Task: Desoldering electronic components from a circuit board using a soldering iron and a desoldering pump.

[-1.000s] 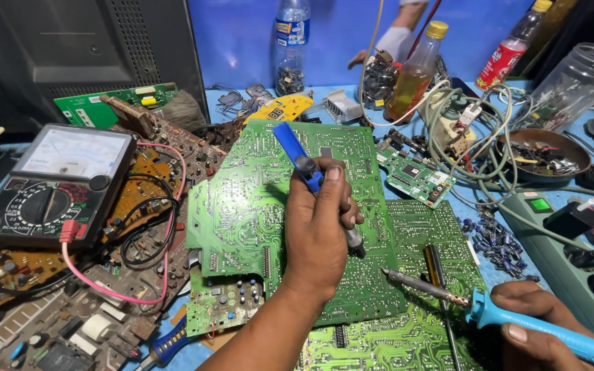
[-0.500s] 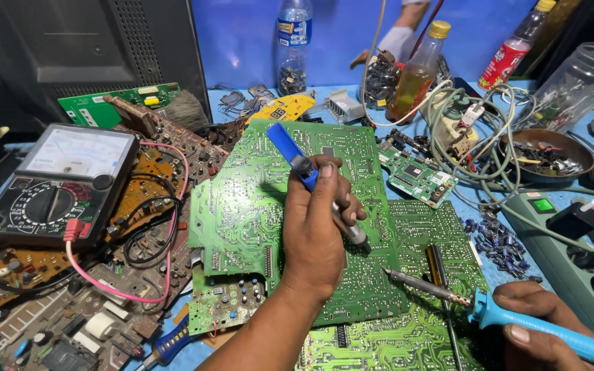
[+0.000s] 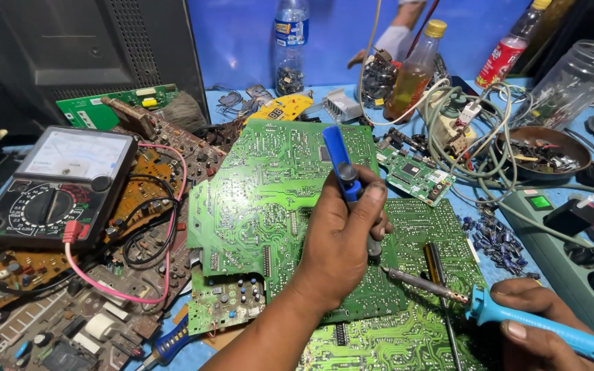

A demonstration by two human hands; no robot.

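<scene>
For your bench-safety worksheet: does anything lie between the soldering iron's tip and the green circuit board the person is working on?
Nothing visible blocks it. The soldering iron, in the right hand, points its tip at the green circuit board; the left hand holds a blue tool beside it.

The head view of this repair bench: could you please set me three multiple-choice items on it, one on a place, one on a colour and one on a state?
1. Where is the analog multimeter?
A. left of the large green circuit board
B. right of it
C. on top of it

2. What colour is the soldering iron handle?
A. red
B. light blue
C. black

3. What is the left hand doing?
A. lying flat and empty
B. gripping the blue desoldering pump
C. holding a bottle

Answers:
1 A: the meter lies on the brown boards at the left edge.
2 B: the handle held in the right hand is light blue.
3 B: its fingers are closed round the pump above the board.
</scene>
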